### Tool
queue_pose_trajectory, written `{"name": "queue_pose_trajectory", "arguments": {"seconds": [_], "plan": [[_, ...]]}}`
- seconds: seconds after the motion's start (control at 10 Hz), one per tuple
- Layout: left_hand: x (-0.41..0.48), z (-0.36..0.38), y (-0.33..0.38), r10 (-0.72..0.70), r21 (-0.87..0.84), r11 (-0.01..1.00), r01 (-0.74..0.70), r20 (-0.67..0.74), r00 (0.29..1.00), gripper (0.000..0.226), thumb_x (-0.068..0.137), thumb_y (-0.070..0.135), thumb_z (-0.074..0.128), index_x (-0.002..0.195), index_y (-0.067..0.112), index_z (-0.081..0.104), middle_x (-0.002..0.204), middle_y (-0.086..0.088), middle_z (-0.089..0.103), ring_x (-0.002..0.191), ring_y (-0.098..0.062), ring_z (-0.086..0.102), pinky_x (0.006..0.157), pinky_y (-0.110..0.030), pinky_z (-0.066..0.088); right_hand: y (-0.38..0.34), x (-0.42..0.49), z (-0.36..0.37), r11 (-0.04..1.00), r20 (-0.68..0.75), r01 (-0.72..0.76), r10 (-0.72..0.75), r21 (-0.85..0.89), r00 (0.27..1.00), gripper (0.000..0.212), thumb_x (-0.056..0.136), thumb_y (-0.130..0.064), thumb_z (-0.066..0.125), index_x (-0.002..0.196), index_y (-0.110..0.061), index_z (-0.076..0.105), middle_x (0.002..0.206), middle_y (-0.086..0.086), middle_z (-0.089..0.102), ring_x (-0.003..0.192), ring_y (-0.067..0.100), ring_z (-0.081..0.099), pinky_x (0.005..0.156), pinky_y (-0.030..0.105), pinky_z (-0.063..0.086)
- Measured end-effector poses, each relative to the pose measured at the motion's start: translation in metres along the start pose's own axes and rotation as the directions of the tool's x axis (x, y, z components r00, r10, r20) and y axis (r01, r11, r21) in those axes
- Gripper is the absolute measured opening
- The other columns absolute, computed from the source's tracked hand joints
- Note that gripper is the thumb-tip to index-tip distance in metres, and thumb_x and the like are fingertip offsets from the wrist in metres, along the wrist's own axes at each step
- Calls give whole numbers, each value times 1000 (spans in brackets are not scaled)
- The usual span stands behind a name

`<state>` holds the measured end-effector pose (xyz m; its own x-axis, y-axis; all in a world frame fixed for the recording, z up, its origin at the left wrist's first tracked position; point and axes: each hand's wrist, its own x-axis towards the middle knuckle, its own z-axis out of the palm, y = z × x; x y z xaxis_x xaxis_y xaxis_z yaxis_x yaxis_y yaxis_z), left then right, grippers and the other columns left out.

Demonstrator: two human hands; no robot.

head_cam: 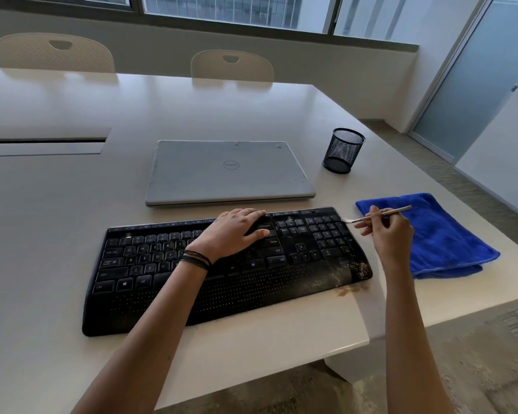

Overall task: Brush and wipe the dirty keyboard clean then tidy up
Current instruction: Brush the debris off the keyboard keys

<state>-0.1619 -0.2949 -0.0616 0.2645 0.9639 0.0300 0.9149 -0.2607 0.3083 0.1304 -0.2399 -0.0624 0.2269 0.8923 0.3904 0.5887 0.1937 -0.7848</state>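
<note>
Head: one keyboard (150, 264), one brush (398, 209), one cloth (449, 240)

Soft daylight from the windows (237, 10) behind; pale sheen on the tabletop (72, 204); wide-angle bending at edges.

One white rectangular table (57, 204) bears one black plastic keyboard (251, 294), with one closed silver laptop (228, 171) just behind the keyboard, one black wire-mesh pen cup (343, 150) behind its right end, and one folded blue microfibre cloth (443, 243) to its right. One thin pale-handled brush (401, 209) is at the keyboard's right edge, and two bare hands appear: left hand (237, 231) on the keys, right hand (392, 234) just right of the keyboard. Two cream perforated-back chairs stand well behind the keyboard: left chair (53, 52) and right chair (232, 65).
</note>
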Motion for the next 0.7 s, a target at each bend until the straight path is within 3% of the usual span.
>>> {"name": "queue_pose_trajectory", "arguments": {"seconds": [0.6, 0.7], "plan": [[-1, 0, 0, 0, -15, 1000, 0, -3, 1000, 58, 96, 49, 35, 146, 20, 28, 150, -1, 34, 138, -17, 30, 113, -33, 22, 6, -53, -42, 994, -28, 104, -105, -22, 994, 25, 95, -16, 48, 78, -3, 59, 62, 3, 65, 58, 3, 62, 53, 7, 46], [-1, 1, 0, 0, -17, 1000, -1, -7, 1000, 58, 96, 48, 36, 146, 20, 29, 149, -2, 35, 137, -18, 30, 113, -34, 23, 4, -59, -49, 989, -38, 128, -131, -73, 991, 23, 94, -14, 50, 73, -7, 57, 57, 1, 62, 57, -4, 60, 55, 6, 45]]}}
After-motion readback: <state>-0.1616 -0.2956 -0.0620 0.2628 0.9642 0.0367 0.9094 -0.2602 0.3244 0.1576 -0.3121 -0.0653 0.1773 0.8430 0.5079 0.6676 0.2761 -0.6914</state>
